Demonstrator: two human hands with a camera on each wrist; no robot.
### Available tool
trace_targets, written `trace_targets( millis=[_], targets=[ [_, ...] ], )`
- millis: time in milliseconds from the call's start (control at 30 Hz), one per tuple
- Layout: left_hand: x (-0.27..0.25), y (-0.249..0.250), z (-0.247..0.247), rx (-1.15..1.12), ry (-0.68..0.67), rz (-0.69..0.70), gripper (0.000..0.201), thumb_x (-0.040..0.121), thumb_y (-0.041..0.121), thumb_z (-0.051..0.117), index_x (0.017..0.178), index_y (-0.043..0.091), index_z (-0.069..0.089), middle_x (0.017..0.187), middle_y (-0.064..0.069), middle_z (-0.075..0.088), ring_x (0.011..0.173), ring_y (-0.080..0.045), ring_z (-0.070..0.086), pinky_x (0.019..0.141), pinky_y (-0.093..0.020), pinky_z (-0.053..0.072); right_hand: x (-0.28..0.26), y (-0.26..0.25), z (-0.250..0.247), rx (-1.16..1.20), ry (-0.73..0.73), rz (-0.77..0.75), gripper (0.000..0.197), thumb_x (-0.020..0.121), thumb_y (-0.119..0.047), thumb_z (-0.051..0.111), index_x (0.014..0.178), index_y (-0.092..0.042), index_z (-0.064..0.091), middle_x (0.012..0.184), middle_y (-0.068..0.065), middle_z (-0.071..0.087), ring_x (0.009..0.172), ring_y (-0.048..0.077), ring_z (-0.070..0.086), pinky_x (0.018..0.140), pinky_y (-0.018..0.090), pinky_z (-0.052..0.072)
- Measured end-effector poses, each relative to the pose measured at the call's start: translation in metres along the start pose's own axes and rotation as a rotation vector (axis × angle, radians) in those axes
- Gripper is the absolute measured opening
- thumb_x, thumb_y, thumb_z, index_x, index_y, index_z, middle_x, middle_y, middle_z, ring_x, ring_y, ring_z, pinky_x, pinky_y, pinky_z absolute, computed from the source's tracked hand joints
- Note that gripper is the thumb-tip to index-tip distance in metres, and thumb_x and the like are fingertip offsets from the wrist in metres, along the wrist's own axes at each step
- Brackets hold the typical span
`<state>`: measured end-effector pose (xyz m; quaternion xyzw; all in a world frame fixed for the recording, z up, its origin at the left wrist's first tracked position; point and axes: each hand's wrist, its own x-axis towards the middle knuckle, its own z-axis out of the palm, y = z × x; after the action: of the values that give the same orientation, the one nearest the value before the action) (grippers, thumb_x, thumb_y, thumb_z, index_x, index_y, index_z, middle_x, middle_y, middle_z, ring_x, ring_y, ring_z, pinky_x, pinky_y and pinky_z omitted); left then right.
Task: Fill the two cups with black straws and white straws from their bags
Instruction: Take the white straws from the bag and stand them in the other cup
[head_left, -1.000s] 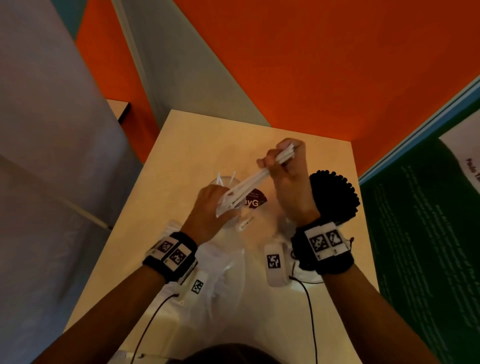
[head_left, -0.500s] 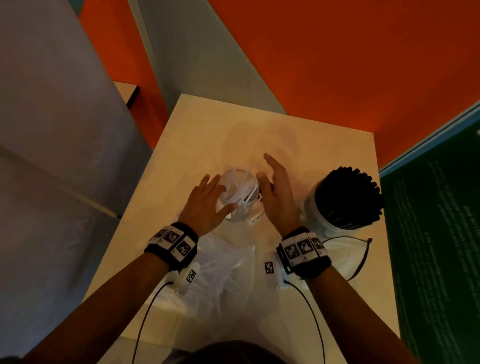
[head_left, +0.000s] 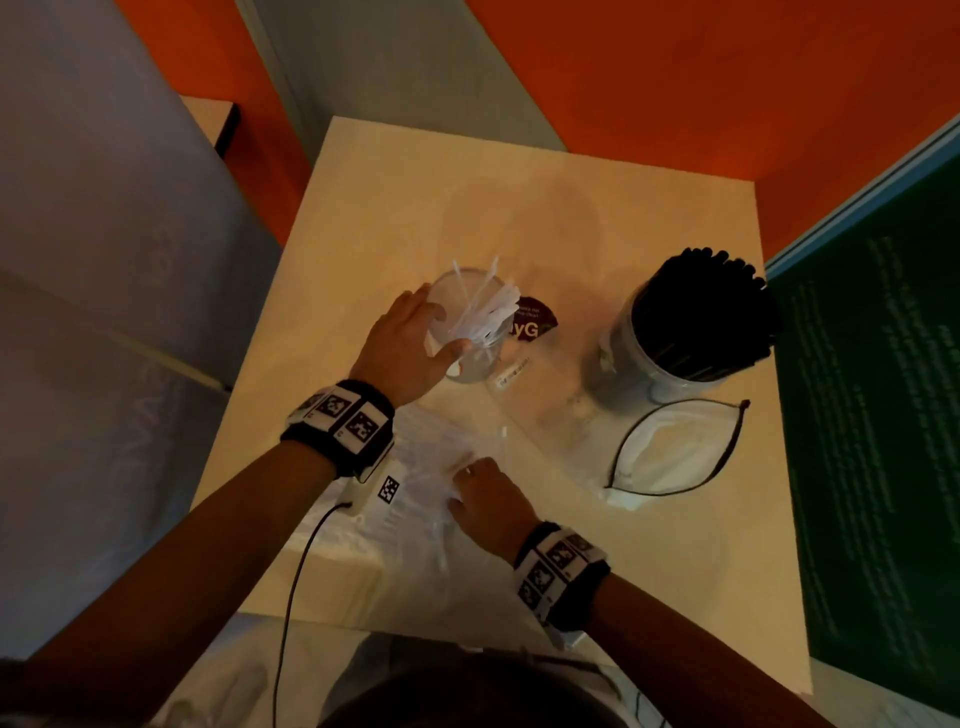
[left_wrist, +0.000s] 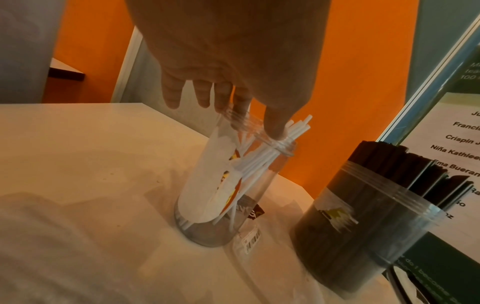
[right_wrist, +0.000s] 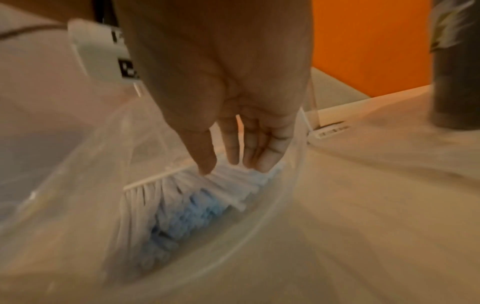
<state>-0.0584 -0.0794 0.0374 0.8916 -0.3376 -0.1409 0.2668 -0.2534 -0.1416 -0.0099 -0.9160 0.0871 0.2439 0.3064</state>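
Note:
A clear cup (head_left: 470, 358) (left_wrist: 228, 195) stands mid-table with several white straws (head_left: 485, 317) (left_wrist: 270, 156) leaning in it. My left hand (head_left: 441, 322) (left_wrist: 249, 119) holds its rim between the thumb and the index finger. Nearer me lies the clear bag (head_left: 415, 483) (right_wrist: 272, 216) of white straws (right_wrist: 202, 195). My right hand (head_left: 467, 483) (right_wrist: 231, 166) reaches into the bag's mouth with straight fingers touching the straw ends. To the right, a second clear cup (head_left: 639, 364) (left_wrist: 363, 216) is packed with black straws (head_left: 701, 312).
An empty zip bag (head_left: 670, 457) with a black edge lies in front of the black-straw cup. A dark round sticker (head_left: 535, 322) and a barcode label (head_left: 511, 371) sit beside the clear cup. A green board (head_left: 872, 415) borders the table's right edge.
A second ago both hands held a bundle of white straws over the clear cup. The straws now stand in it. My right hand has moved back to the bag; my left stays at the cup.

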Motion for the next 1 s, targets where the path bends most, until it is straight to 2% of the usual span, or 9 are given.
trace_targets(
  millis=[100, 200, 300, 433, 633, 733, 833, 933, 1000],
  targets=[
    [0.001, -0.002, 0.001, 0.016, -0.002, -0.001, 0.045, 0.088, 0.047, 0.061, 0.117, 0.014, 0.055, 0.155, -0.01, 0.028, 0.142, -0.025, 0.024, 0.111, -0.045, 0.029, 0.01, -0.008, 0.016, -0.158, 0.048, 0.043, 0.038, 0.098, -0.016, 0.039, 0.13, 0.003, 0.049, 0.134, 0.02, 0.048, 0.127, 0.034, 0.038, 0.104, 0.04, 0.032],
    [0.003, -0.001, 0.0, 0.031, 0.009, 0.012, 0.045, 0.087, 0.047, 0.061, 0.116, 0.012, 0.056, 0.154, -0.01, 0.029, 0.141, -0.024, 0.026, 0.11, -0.043, 0.03, 0.014, -0.013, 0.024, -0.106, 0.075, 0.101, 0.046, 0.097, -0.007, 0.038, 0.142, 0.003, 0.034, 0.145, 0.018, 0.038, 0.134, 0.032, 0.032, 0.111, 0.036, 0.026],
    [0.002, -0.001, 0.0, 0.022, 0.016, 0.012, 0.044, 0.087, 0.047, 0.061, 0.115, 0.012, 0.056, 0.154, -0.01, 0.03, 0.141, -0.022, 0.026, 0.11, -0.04, 0.03, 0.015, -0.015, 0.025, -0.089, 0.066, 0.137, 0.044, 0.094, -0.001, 0.038, 0.138, 0.004, 0.038, 0.134, 0.02, 0.045, 0.122, 0.034, 0.04, 0.105, 0.037, 0.032],
    [0.002, 0.0, 0.0, 0.02, 0.021, 0.016, 0.044, 0.088, 0.046, 0.061, 0.115, 0.011, 0.056, 0.154, -0.011, 0.03, 0.141, -0.022, 0.027, 0.11, -0.036, 0.028, 0.012, -0.018, 0.031, -0.227, 0.047, 0.149, 0.039, 0.093, -0.002, 0.037, 0.131, 0.002, 0.044, 0.124, 0.02, 0.049, 0.111, 0.035, 0.043, 0.095, 0.041, 0.036],
    [0.001, 0.005, -0.003, 0.06, 0.005, 0.018, 0.046, 0.089, 0.043, 0.061, 0.117, 0.008, 0.056, 0.15, -0.013, 0.033, 0.14, -0.024, 0.029, 0.108, -0.041, 0.033, 0.003, -0.017, 0.033, -0.324, 0.067, 0.17, 0.047, 0.093, -0.005, 0.045, 0.138, 0.005, 0.033, 0.131, 0.022, 0.042, 0.11, 0.036, 0.045, 0.091, 0.044, 0.039],
    [0.0, 0.008, -0.007, 0.096, -0.082, -0.013, 0.056, 0.092, 0.046, 0.055, 0.135, 0.01, 0.045, 0.156, -0.015, 0.022, 0.144, -0.029, 0.018, 0.111, -0.047, 0.028, -0.003, -0.016, 0.028, -0.329, 0.093, 0.177, 0.046, 0.093, -0.006, 0.047, 0.136, 0.004, 0.035, 0.133, 0.021, 0.041, 0.11, 0.036, 0.046, 0.089, 0.043, 0.041],
    [-0.013, 0.013, -0.009, 0.03, -0.115, -0.072, 0.074, 0.093, 0.049, 0.05, 0.151, 0.017, 0.017, 0.159, -0.018, -0.003, 0.147, -0.033, -0.003, 0.117, -0.052, 0.014, -0.012, -0.012, 0.017, -0.294, 0.126, 0.173, 0.041, 0.095, -0.009, 0.045, 0.134, 0.0, 0.036, 0.128, 0.017, 0.044, 0.109, 0.034, 0.048, 0.087, 0.041, 0.043],
    [-0.049, 0.022, -0.005, 0.018, 0.054, 0.02, 0.08, 0.091, 0.046, 0.057, 0.15, 0.009, 0.017, 0.156, -0.024, 0.005, 0.145, -0.038, 0.006, 0.114, -0.055, 0.021, -0.028, -0.005, 0.001, -0.258, 0.118, 0.207, 0.03, 0.098, -0.014, 0.041, 0.126, -0.004, 0.041, 0.12, 0.015, 0.051, 0.105, 0.032, 0.054, 0.084, 0.04, 0.046],
    [-0.076, 0.029, 0.002, 0.047, 0.044, 0.165, 0.084, 0.089, 0.054, 0.056, 0.149, 0.008, 0.019, 0.155, -0.021, 0.014, 0.144, -0.036, 0.012, 0.114, -0.054, 0.022, -0.043, 0.001, -0.016, -0.297, 0.094, 0.209, 0.026, 0.099, -0.016, 0.037, 0.121, -0.004, 0.043, 0.117, 0.014, 0.054, 0.103, 0.03, 0.058, 0.081, 0.039, 0.047]
  ],
)
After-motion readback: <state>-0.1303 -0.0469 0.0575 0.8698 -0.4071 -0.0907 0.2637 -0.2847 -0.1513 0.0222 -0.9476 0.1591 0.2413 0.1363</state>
